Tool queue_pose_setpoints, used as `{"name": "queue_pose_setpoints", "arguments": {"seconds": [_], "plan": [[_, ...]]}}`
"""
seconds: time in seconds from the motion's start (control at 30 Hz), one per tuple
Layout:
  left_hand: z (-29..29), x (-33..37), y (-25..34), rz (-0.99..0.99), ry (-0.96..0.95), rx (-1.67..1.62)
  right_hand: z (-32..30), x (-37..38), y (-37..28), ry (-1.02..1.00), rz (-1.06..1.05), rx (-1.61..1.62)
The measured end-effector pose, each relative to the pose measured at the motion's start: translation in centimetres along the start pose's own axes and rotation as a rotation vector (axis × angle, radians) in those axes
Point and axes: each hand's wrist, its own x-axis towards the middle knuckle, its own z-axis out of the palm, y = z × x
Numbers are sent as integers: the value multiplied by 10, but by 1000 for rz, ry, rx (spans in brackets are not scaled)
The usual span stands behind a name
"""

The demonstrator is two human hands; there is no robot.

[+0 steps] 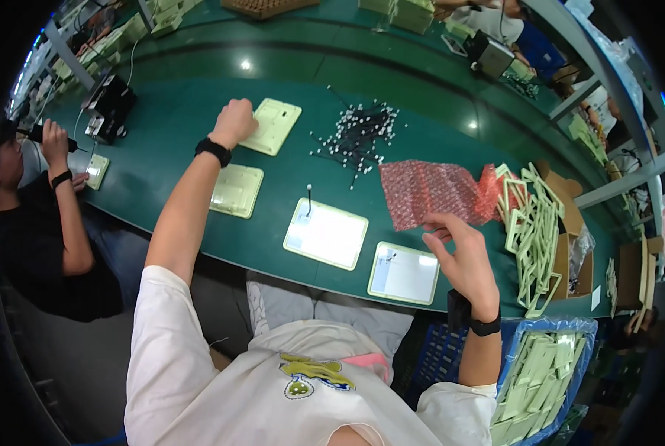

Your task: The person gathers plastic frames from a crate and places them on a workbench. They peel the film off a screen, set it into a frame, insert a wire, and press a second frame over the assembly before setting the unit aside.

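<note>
My left hand (235, 123) reaches to the far side of the bench, its fingers closed at the left edge of a pale green plastic panel (279, 125). A second such panel (237, 191) lies under my left forearm. Off to the right, my right hand (462, 256) is raised with curved fingers apart and nothing in them. It hovers beside a white-faced panel with a pale green rim (403, 276). Another white-faced panel (326, 236) lies to the left of that one, with a short black cable (309, 204) at its upper left corner.
A heap of black cables with white ends (362, 134) lies mid-bench. Red bubble wrap (436, 192) and a pile of green frames (533, 230) are on the right, near a cardboard box (566, 256). A blue-lined crate of green parts (540, 379) stands below. A co-worker (50, 223) sits left.
</note>
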Motion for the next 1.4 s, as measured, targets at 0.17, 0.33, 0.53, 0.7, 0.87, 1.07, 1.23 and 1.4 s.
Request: {"name": "queue_pose_setpoints", "arguments": {"seconds": [0.17,0.33,0.53,0.7,0.87,1.07,1.23,1.4], "plan": [[-7,-18,19,-17,106,-95,1,8,-11,-6,-53,-15],[-6,-13,17,-57,17,-137,7,22,-29,-36,-129,-50],[-12,-28,72,-72,-139,-9,10,41,-41,-92,-174,-37],[-13,-19,81,-264,-256,1,13,44,-47,-125,-162,-21],[-28,-28,58,-200,16,-350,13,34,-54,-34,-188,-38],[-94,-106,154,95,-98,-1473,43,64,-96,322,-404,-115],[-95,-143,194,171,-282,-2022,46,80,-95,404,-256,-439],[-102,-159,185,169,-371,-1988,39,79,-67,380,-305,-375]]}}
